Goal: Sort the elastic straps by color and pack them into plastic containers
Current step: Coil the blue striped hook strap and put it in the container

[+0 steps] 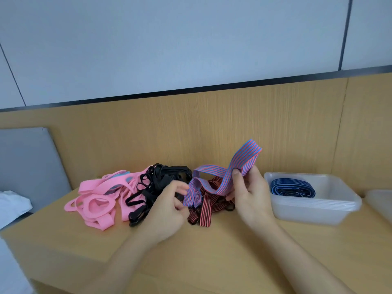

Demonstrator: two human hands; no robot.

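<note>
Pinching the blue-and-red strap [241, 160] left of the container [318, 205], the right hand [252, 194] fingers curl; left hand [165, 211] fingers blurred, unclear.

- The left hand [167, 211] has blurred fingers [182, 188]; whether they pinch the blue-and-red striped strap [214, 172] cannot be told.
- The red-and-black straps [205, 207] lie partly hidden behind that strap.
- A pale container [381, 201] is cut off by the right edge.
- A white cloth [11, 203] is cut off by the left edge.

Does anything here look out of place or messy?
Nothing looks damaged. One oddity: light blue patches show within the pink straps at the left. They may be a stray colour or the straps' own lining; I cannot tell.
</note>
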